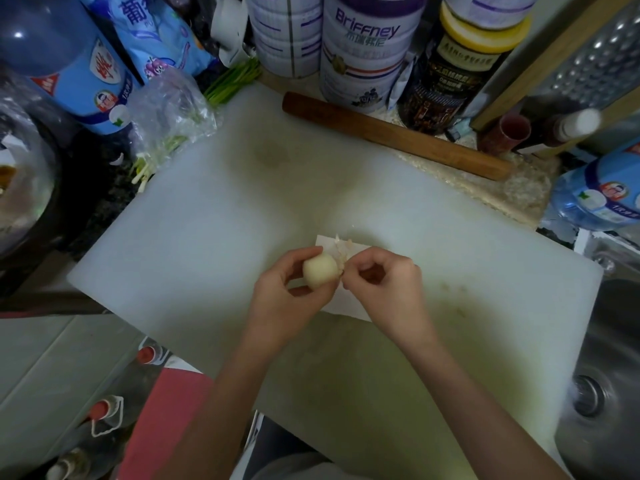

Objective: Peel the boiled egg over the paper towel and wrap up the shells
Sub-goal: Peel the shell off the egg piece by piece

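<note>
one big white cutting board (207, 220) covers most of the dark desk (104, 188), with its right end just beside a steel sink (609, 358). a large blue water bottle (65, 64) stands beyond the board's far left corner. behind the far edge stand a white and purple briffney tin (363, 53) and a dark jar with a yellow lid (460, 71). a brown wooden rolling pin (391, 133) lies aslant in front of them, its left end on the board. a clear plastic bag of green onions (169, 112) lies at the far left corner, the stalks sticking out at both ends.

near the board's middle, both bare forearms come up from the near edge. the left hand (284, 306) has its grip closed round the boiled egg (320, 268), thumb on the near side and fingers curled over the far side, so the egg is held just above the paper towel (346, 303). most of the egg that shows is bare and pale. the right hand (384, 285) has its fingers curled, and its grip pinches the shell (341, 252) at the egg's right end, where ragged pale flakes stand out. the small white paper towel lies flat on the board under both hands, mostly hidden by them.
</note>
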`<state>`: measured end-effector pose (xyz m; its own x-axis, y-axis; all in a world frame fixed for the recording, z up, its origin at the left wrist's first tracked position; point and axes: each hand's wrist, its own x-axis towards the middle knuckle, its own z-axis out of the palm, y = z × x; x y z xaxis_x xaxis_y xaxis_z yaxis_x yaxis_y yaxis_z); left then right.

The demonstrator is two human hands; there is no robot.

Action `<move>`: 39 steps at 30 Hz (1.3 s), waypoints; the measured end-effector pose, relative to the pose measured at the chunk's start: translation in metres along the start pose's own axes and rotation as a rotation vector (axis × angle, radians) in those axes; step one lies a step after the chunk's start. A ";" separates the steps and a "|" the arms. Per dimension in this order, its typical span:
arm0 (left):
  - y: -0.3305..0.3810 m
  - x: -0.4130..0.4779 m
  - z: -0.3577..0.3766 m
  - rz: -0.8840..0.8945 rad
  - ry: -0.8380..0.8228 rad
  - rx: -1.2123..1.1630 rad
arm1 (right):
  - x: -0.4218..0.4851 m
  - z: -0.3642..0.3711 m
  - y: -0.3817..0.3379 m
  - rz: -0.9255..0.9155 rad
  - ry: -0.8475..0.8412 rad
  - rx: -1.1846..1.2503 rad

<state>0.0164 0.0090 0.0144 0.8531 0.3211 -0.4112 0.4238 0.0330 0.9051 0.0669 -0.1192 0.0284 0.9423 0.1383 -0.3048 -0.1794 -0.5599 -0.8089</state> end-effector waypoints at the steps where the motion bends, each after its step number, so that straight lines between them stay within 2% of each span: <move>1: 0.000 0.001 -0.001 -0.025 -0.029 -0.052 | 0.001 -0.002 0.000 0.049 -0.023 0.075; 6: -0.006 0.002 -0.007 -0.121 -0.122 -0.224 | 0.002 -0.005 0.000 0.149 -0.094 0.335; 8: -0.007 0.002 -0.007 -0.140 -0.133 -0.252 | 0.002 -0.005 0.000 0.150 -0.108 0.353; 16: -0.002 0.002 0.003 -0.083 -0.068 -0.101 | 0.001 -0.004 0.006 0.109 -0.120 0.337; 23: -0.008 0.002 -0.005 -0.123 -0.094 -0.219 | 0.005 -0.007 0.013 0.193 -0.043 0.454; 26: -0.011 0.001 -0.010 -0.122 -0.143 -0.264 | 0.008 -0.009 0.018 0.165 -0.039 0.357; 31: -0.013 -0.001 -0.009 -0.120 -0.098 -0.274 | 0.009 0.004 0.027 0.023 0.008 -0.032; 39: -0.011 0.001 -0.002 -0.058 0.054 -0.114 | 0.011 0.012 0.030 -0.084 0.004 -0.151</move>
<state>0.0120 0.0109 0.0046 0.8095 0.3656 -0.4594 0.4319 0.1591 0.8878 0.0690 -0.1250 -0.0055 0.9534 0.1866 -0.2370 -0.0559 -0.6628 -0.7467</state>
